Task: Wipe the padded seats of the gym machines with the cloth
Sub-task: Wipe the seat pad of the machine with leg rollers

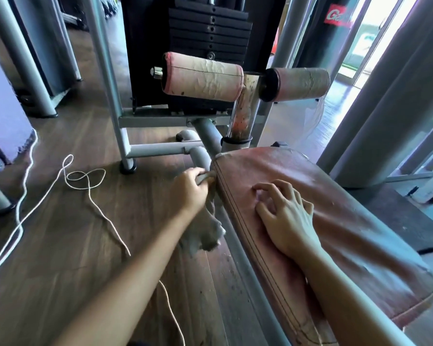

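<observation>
A worn reddish padded seat (355,221) runs from the centre toward the lower right. My left hand (189,191) is shut on a grey cloth (205,236) and presses it against the seat's left side edge near the front corner; the rest of the cloth hangs down below the hand. My right hand (283,216) rests flat on top of the seat with its fingers spread and slightly curled, holding nothing.
Two worn roller pads (203,78) (303,83) stand on a post ahead of the seat, with the black weight stack (210,28) behind. Grey frame tubes (160,148) cross the wooden floor. A white cord (85,181) loops on the floor at left. A grey pillar (390,116) rises at right.
</observation>
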The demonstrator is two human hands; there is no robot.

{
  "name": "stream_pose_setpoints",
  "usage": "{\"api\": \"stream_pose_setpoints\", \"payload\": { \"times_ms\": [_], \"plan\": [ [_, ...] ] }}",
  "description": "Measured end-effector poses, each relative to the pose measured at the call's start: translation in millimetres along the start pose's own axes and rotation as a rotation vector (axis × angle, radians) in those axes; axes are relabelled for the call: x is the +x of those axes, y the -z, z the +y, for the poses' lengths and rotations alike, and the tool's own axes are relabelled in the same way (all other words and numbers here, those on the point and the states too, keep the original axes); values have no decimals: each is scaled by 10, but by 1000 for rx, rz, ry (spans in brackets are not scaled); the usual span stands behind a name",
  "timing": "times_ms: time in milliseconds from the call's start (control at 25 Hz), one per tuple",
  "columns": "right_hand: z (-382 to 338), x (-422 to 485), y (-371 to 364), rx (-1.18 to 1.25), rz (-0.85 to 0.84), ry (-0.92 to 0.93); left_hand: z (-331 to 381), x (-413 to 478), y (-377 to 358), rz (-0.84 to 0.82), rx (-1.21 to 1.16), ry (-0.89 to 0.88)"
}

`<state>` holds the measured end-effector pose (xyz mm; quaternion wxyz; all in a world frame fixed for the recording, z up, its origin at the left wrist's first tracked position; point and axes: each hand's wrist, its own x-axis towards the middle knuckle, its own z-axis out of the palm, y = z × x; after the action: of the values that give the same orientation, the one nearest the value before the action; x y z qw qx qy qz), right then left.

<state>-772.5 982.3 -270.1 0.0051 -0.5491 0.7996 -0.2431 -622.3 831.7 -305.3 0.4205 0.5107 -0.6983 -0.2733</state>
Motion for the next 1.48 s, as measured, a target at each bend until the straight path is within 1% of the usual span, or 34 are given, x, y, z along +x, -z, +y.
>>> {"api": "stream_pose_setpoints", "payload": {
  "times_ms": [40, 160, 200, 280, 320, 360, 480, 520, 560, 680, 720, 880, 1040, 1240, 1360, 1480],
  "plan": [
    [7, 0, -1, 0, -5, 0, -4, -82, -10, 10, -13, 0],
    [15, -2, -16, 3, -11, -9, -45, -328, -16, -25, -51, -136],
    [17, 1, -20, -4, -13, -9, -52, -217, -24, -11, -39, -136],
    [12, 12, -18, -3, -18, -8, -23, 88, -37, 17, 22, -50],
    [14, 13, -11, 3, -16, -14, 8, 166, -35, 16, 38, -13],
    [18, 6, -7, 4, -15, -17, 10, 153, -32, 16, 34, -13],
    [14, -5, -16, 13, -14, -19, -30, -186, -11, -13, -17, -152],
    [15, 4, -21, 11, -10, -18, -59, -173, -14, -14, -26, -168],
    [10, 12, -24, 1, -11, -17, -81, -57, -37, 1, -17, -144],
    [6, 2, -20, 0, -11, -24, -63, 336, -94, -25, -1, 25],
    [10, -4, -16, 2, -10, -23, -69, 347, -106, -19, -2, 38],
    [7, 8, -20, 11, -14, -20, -134, 142, -89, -13, 29, -93],
    [14, -13, -19, 29, -3, -18, -104, 393, -126, -32, 36, -7],
    [9, 12, -14, 12, -9, -21, -94, 177, -85, -18, 60, -91],
    [-6, -25, 10, 6, -4, -27, -4, 165, 4, -105, 140, -82],
    [-74, -78, 88, 19, 25, -87, 152, 99, 145, -244, 129, 12]
  ]
}}
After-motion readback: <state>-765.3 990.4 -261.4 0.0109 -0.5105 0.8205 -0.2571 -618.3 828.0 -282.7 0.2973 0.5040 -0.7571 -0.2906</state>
